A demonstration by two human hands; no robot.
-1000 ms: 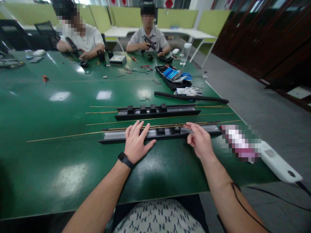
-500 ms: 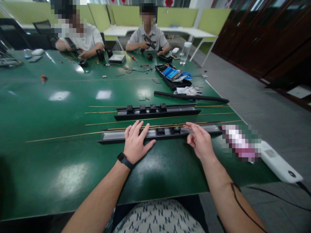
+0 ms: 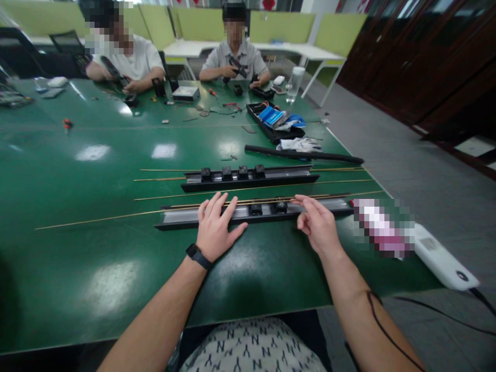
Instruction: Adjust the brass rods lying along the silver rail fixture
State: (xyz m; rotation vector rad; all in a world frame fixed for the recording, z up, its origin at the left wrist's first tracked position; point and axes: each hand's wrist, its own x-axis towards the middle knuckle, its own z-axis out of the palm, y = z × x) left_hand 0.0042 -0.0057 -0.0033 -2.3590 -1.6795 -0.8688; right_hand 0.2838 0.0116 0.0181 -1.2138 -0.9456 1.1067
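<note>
A long black channel (image 3: 181,219) with a grey inside lies across the green table in front of me, black blocks (image 3: 256,207) sitting in it. Thin brass-coloured rods (image 3: 267,201) run along its far edge, one long rod (image 3: 96,220) reaching out past the left end. My left hand (image 3: 217,227) lies over the channel with its fingers spread on the rods, covering part of it. Farther right, my right hand (image 3: 316,223) has its leading fingers stretched out against the rods and its thumb bent beneath. Neither hand is visibly wrapped around anything.
Behind lies a second black channel (image 3: 250,184) with several blocks and rods. A black tube (image 3: 304,154), white gloves (image 3: 300,144) and a black tray (image 3: 276,135) are farther back. A white device (image 3: 442,256) lies right. Two people sit at the far side.
The long rod has slid slightly left, its left end reaching a little farther out. Both my hands keep nearly the same place and pose.
</note>
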